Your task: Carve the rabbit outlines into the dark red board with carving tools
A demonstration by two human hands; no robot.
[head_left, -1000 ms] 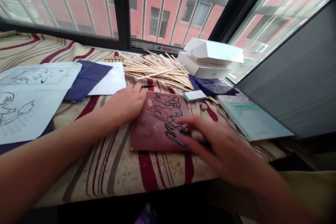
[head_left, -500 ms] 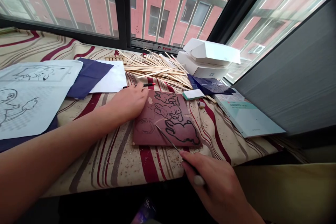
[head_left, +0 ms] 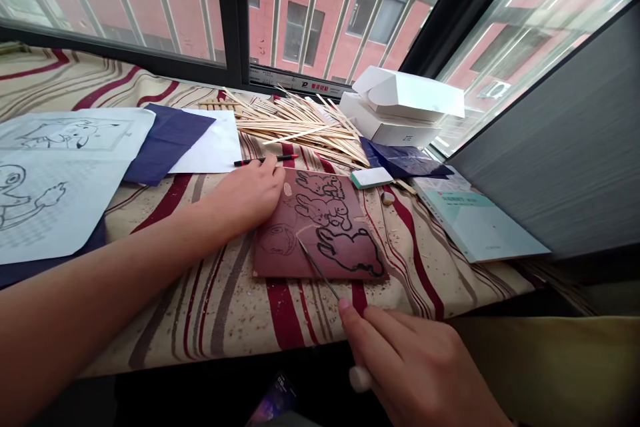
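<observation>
A reddish-brown carving board (head_left: 307,260) lies on a striped cloth, with bold black rabbit outlines on its right side and a fainter round figure drawn at left. My left hand (head_left: 257,190) is closed against the board's upper left edge, holding it; its fingertips are partly hidden. In my right hand (head_left: 410,360) is a carving tool (head_left: 321,273) with a thin metal shaft, and its rounded handle end shows below the fingers. The tool's tip touches or hovers just over a pale cut line near the board's middle; I cannot tell which.
Beyond the board lie a black-and-red pen (head_left: 287,157), many wooden sticks (head_left: 300,127) and a white box (head_left: 395,123). An eraser (head_left: 371,178) and a book (head_left: 480,227) are at right. Drawing sheets (head_left: 75,173) and dark blue paper (head_left: 167,143) lie left. Crumbs dot the cloth (head_left: 210,293).
My right hand has rolled and dropped slightly, so the handle end sits lower and farther left. The tool's tip stays near the same line. My left hand keeps its place on the board.
</observation>
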